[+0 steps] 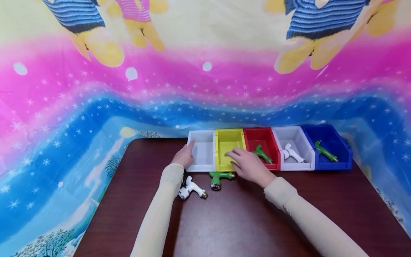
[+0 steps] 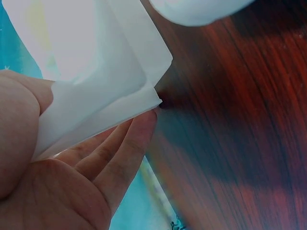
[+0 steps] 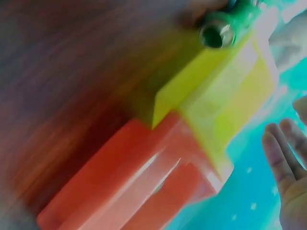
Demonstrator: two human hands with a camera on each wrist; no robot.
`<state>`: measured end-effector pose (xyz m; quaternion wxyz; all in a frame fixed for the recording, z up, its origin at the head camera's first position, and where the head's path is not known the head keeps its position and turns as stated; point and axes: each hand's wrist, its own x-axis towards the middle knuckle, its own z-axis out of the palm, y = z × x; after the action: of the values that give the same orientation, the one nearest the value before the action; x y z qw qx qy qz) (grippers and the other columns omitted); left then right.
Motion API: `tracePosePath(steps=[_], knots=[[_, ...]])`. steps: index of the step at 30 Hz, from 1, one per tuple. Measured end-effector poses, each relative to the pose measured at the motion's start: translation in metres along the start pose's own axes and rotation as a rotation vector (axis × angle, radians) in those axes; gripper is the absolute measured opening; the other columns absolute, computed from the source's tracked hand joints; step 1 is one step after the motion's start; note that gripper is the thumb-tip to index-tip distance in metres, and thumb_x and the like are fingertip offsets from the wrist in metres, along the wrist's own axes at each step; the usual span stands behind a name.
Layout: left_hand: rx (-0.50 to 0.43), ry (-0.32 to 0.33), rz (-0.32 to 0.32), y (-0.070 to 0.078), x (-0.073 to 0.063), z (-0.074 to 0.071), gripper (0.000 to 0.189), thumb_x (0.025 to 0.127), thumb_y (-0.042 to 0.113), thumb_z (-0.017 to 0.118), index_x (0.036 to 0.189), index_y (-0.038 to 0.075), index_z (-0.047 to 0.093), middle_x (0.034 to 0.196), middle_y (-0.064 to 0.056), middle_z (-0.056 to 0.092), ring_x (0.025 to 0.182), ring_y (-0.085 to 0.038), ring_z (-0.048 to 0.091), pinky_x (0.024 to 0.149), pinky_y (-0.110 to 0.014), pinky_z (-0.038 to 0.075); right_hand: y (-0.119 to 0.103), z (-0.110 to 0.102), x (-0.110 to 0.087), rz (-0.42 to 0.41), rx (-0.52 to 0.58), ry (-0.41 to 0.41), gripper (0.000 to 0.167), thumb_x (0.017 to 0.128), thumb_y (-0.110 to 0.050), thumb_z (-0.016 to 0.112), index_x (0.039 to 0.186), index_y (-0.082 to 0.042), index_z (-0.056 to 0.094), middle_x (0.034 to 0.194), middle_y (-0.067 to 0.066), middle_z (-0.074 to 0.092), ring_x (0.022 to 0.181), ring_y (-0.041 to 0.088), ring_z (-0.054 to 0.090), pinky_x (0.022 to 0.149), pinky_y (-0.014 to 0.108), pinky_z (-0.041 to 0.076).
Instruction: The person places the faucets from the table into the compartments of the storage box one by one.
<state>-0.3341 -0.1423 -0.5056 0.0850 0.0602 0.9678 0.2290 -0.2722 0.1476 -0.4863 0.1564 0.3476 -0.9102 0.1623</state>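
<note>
My left hand (image 1: pixel 183 156) is at the left wall of the leftmost white bin (image 1: pixel 203 151). In the left wrist view its thumb lies over the inner side and its fingers (image 2: pixel 127 153) lie along the outside, gripping the wall. My right hand (image 1: pixel 252 166) hovers above the yellow bin (image 1: pixel 228 145) and the red bin's edge, holding nothing, its fingers (image 3: pixel 278 151) loosely extended. In front of the bins lie a white tap (image 1: pixel 192 188), near my left wrist, and a green tap (image 1: pixel 221 176), its brass end pointing right.
To the right, the red bin (image 1: pixel 257 133) holds a green tap (image 1: pixel 264 155), a second white bin (image 1: pixel 290 132) a white tap (image 1: pixel 293 154), and the blue bin (image 1: pixel 321 132) a green tap (image 1: pixel 326 153). A printed cloth (image 1: pixel 205 96) hangs behind the dark wooden table (image 1: pixel 224 228).
</note>
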Motion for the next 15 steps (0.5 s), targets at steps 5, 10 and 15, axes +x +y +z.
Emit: tracePosePath(steps=[5, 10, 15], knots=[[0.003, 0.01, 0.004, 0.001, -0.001, -0.001, 0.07, 0.104, 0.005, 0.052, 0.167, 0.017, 0.023, 0.166, -0.019, 0.034, 0.144, -0.037, 0.048, 0.117, -0.051, 0.044, -0.019, 0.014, 0.004, -0.093, -0.001, -0.145, 0.032, 0.087, -0.015, 0.083, 0.119, -0.014, 0.074, 0.097, 0.0, 0.068, 0.081, 0.014, 0.064, 0.075, 0.034, 0.06], [0.003, 0.011, 0.008, 0.001, 0.0, 0.0, 0.07, 0.104, 0.005, 0.052, 0.167, 0.018, 0.022, 0.166, -0.019, 0.034, 0.144, -0.036, 0.048, 0.116, -0.051, 0.044, -0.029, 0.023, 0.005, -0.144, -0.027, -0.255, 0.029, 0.087, -0.018, 0.084, 0.115, -0.014, 0.074, 0.096, 0.001, 0.07, 0.084, 0.017, 0.065, 0.078, 0.037, 0.06], [0.019, 0.008, 0.002, -0.001, 0.002, 0.002, 0.071, 0.104, 0.004, 0.051, 0.167, 0.018, 0.023, 0.166, -0.018, 0.035, 0.142, -0.036, 0.05, 0.114, -0.05, 0.046, -0.03, 0.029, 0.007, -0.141, -0.043, -0.27, 0.027, 0.083, -0.015, 0.087, 0.106, -0.014, 0.073, 0.092, 0.0, 0.069, 0.081, 0.017, 0.065, 0.076, 0.037, 0.059]])
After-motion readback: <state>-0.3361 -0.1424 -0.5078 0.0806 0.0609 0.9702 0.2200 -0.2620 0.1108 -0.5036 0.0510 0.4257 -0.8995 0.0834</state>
